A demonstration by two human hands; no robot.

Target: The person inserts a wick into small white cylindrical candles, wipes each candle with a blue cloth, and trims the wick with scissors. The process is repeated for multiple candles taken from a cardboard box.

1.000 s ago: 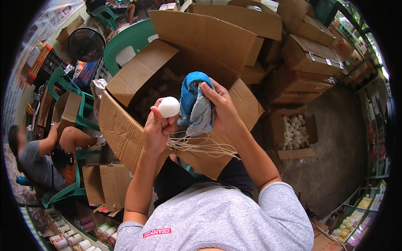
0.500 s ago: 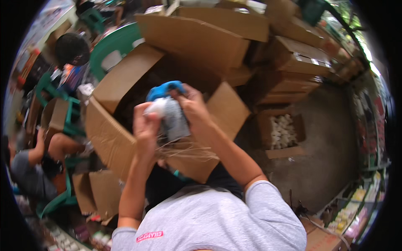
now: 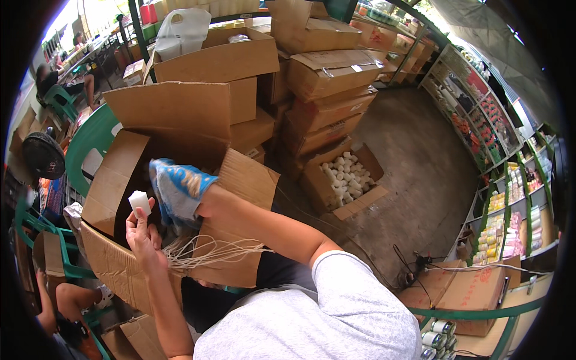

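Observation:
My left hand [image 3: 144, 240] pinches a small white wax-like block [image 3: 139, 203] upright between thumb and fingers, over the near left edge of a large open cardboard box [image 3: 117, 264]. Beside it, my right hand [image 3: 208, 201] grips a blue and grey cloth [image 3: 180, 191], slightly blurred, that hangs over the box opening. The cloth and the white block are apart. The cloth hides part of my right hand's fingers. A bundle of thin pale strings [image 3: 207, 252] lies across the box's near flap, below both hands.
A smaller open box of several white pieces [image 3: 348, 177] sits on the floor to the right. Stacked cartons [image 3: 330, 108] stand behind it. A green chair [image 3: 90, 144] and a black fan [image 3: 43, 155] are at left. Shelves [image 3: 510, 198] line the right; another person's leg [image 3: 78, 300] shows lower left.
The view has swung to the right. My hands have drawn apart: the cloth, earlier against the white piece, is now away from it. The left hand holds the white block up.

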